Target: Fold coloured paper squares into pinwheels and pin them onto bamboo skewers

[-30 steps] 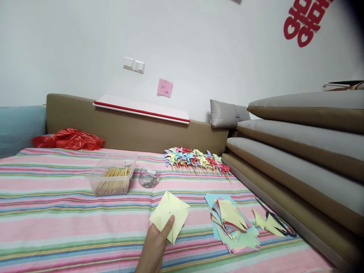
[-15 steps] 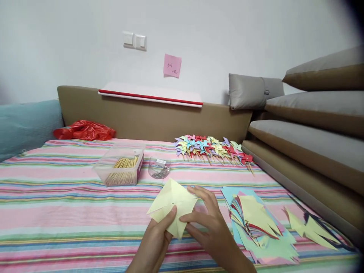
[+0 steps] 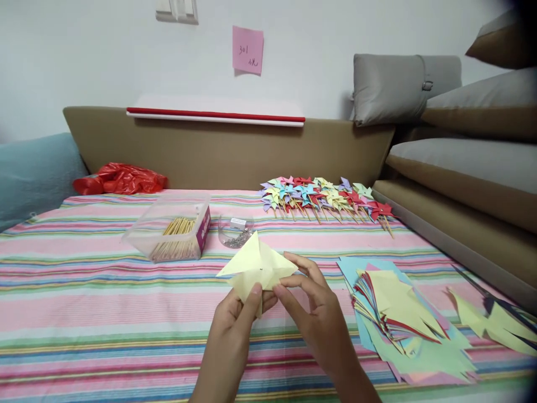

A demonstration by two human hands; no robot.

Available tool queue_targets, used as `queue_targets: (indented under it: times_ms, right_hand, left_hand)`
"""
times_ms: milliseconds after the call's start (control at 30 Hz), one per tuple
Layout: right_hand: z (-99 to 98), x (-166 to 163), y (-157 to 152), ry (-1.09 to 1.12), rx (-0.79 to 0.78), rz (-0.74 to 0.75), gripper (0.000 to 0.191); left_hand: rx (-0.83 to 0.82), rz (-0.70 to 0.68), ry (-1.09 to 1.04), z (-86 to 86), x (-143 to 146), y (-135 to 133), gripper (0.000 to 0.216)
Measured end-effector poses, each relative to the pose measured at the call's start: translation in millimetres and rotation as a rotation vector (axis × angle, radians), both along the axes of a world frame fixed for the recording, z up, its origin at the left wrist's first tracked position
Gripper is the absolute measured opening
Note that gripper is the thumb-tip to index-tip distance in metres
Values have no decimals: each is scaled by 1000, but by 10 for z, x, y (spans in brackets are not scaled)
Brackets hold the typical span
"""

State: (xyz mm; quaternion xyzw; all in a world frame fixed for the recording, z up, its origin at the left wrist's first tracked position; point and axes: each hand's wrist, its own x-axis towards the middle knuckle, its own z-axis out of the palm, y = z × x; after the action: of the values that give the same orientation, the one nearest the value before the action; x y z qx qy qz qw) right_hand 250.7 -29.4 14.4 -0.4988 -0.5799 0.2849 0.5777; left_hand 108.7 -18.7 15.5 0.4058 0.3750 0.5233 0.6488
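Pink-striped cloth: spread under the work, probably as a flat surface.
Pinwheel pile: bunched towards the far edge, likely clear of both arms.
Left hand: thumb clamped on the yellow pinwheel paper, above the cloth, seemingly to hold points folded.
Right hand: thumb and forefinger pinching its right side, perhaps steadying it.

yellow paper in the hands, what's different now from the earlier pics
The right hand, out of view at first, has come in from the right and taken hold of the right side of the yellow paper. The paper, nearly flat before, is now bent, its cut flaps spread apart. The left hand still grips it. The box of sticks, pinwheels and paper stack stayed put.
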Motion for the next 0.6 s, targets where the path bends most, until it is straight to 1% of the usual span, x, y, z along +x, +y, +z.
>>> queue_targets:
  times_ms: [167, 267, 367, 500, 600]
  right_hand:
    - [-18, 54, -5, 121, -23, -33, 8]
    - [-22, 90, 0, 159, -30, -45, 10]
    - [-3, 115, -11, 169, -49, -59, 9]
    - [26, 132, -39, 130, -55, -83, 14]
    - [31, 133, -48, 98, -50, -100, 13]
  left_hand:
    - [93, -19, 217, 100, 67, -11, 36]
    - [128, -15, 286, 130, 123, -5, 34]
    - [136, -16, 300, 120, 173, 4, 33]
    - [128, -59, 263, 103, 213, 0, 35]
    - [116, -30, 258, 113, 221, -14, 35]
